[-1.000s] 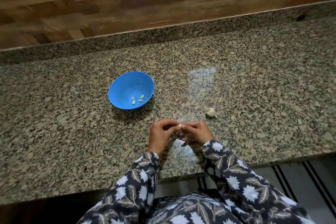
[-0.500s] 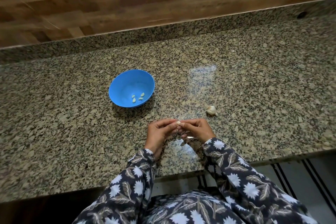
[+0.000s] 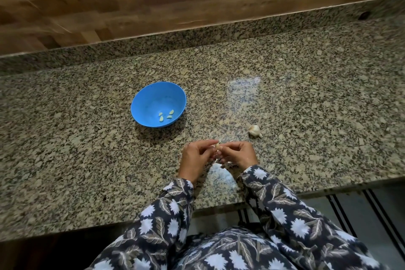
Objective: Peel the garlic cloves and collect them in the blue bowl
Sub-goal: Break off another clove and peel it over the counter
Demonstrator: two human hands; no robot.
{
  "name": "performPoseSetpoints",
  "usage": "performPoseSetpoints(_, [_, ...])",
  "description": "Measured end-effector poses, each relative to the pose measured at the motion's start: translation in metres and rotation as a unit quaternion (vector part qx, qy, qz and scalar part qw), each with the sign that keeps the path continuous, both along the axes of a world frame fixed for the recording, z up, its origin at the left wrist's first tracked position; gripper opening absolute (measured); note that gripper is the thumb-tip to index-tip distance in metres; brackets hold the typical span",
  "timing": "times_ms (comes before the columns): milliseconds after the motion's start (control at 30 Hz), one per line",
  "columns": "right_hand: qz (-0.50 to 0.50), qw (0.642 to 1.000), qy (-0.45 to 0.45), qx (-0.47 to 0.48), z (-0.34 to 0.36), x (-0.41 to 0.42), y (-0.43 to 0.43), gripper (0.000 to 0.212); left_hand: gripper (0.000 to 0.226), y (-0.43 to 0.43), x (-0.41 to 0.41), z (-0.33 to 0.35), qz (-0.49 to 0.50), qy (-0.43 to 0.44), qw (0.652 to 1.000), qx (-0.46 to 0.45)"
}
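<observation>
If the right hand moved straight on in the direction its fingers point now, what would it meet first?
The right hand points left: first the garlic clove it pinches, then probably the left hand.

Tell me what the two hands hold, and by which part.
One garlic clove, pinched at its two sides by the fingertips of the left hand and the right hand.

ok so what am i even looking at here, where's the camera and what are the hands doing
No machine here: a person wears one camera on the head, looking down at their own hands over a speckled stone counter. The left hand and right hand together pinch one small garlic clove at the fingertips, apparently peeling it. Left of the hands stands a blue bowl with a few peeled cloves inside. To the right lies the rest of a garlic bulb.
</observation>
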State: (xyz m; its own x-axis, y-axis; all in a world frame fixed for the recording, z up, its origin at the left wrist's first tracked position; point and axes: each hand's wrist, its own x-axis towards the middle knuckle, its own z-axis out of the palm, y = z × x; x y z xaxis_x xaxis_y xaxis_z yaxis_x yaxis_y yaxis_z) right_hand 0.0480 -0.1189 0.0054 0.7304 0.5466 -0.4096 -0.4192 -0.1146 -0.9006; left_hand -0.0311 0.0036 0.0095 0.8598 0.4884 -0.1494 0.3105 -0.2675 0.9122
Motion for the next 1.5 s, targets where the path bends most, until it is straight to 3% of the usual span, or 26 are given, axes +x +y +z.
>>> performPoseSetpoints(133, [-0.005, 0.998, -0.051, -0.034, 0.0, 0.001, -0.001, 0.005, 0.028, 0.0, 0.0, -0.003, 0.011, -0.017, 0.998, -0.063])
performPoseSetpoints(267, [0.004, 0.996, -0.078, -0.04, 0.0, 0.0, 0.0, 0.009, 0.01, -0.003, 0.001, 0.0, 0.079, -0.017, 0.976, -0.201])
performPoseSetpoints(433, [-0.049, 0.999, -0.01, -0.008, 0.002, -0.001, 0.004, 0.009, 0.016, -0.005, -0.002, 0.005, 0.119, -0.033, 0.912, -0.391])
performPoseSetpoints(700, [-0.047, 0.998, 0.036, 0.025, 0.012, -0.003, 0.003, 0.01, 0.019, 0.0, -0.005, 0.005, 0.198, -0.107, 0.812, -0.538])
performPoseSetpoints(867, [-0.071, 0.997, 0.03, 0.017, 0.007, -0.002, 0.003, 0.015, 0.024, 0.002, -0.008, 0.009, 0.169, -0.085, 0.868, -0.46])
performPoseSetpoints(1033, [-0.045, 0.999, -0.011, 0.005, 0.005, -0.004, 0.002, 0.008, 0.024, -0.002, -0.008, 0.011, 0.159, -0.081, 0.872, -0.456])
performPoseSetpoints(1267, [0.067, 0.964, -0.225, -0.123, -0.002, -0.001, 0.001, 0.013, 0.021, -0.006, -0.01, 0.009, 0.141, -0.074, 0.905, -0.395])
performPoseSetpoints(1500, [0.068, 0.929, -0.317, -0.179, 0.0, -0.002, 0.001, 0.022, 0.018, -0.01, -0.005, 0.008, 0.135, -0.062, 0.943, -0.298])
